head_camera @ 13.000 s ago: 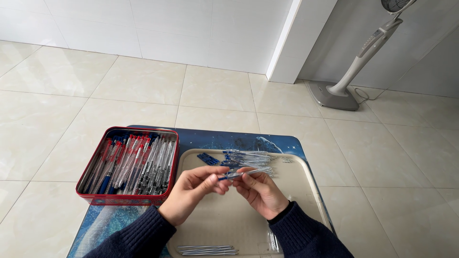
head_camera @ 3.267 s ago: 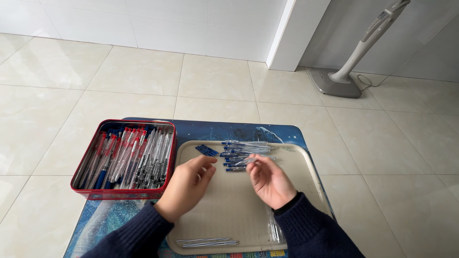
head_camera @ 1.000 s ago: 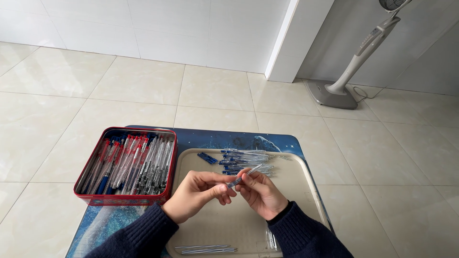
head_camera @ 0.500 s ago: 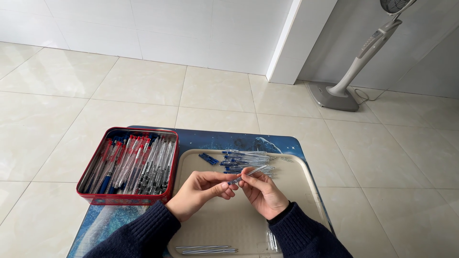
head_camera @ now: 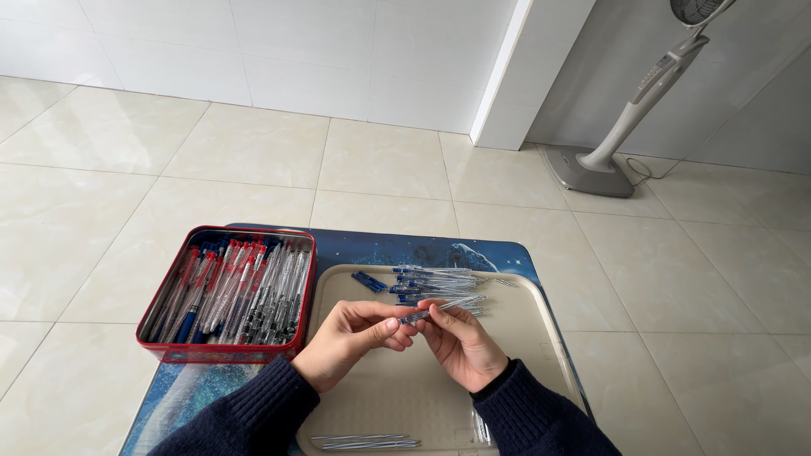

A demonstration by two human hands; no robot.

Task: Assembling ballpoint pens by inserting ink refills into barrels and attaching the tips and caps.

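from the head view, a red tin (head_camera: 226,350) of pens is sitting at the table's left edge beside a beige tray (head_camera: 541,338). over the tray's middle, the left hand (head_camera: 351,338) and right hand (head_camera: 460,342) are both pinching one clear pen (head_camera: 439,309), near the pile of pens (head_camera: 431,283) at the tray's far edge.

Both bare hands, the left hand (head_camera: 351,333) and right hand (head_camera: 465,342), emerge from dark navy ribbed knit sweater sleeves (head_camera: 253,414) with snug cuffs.
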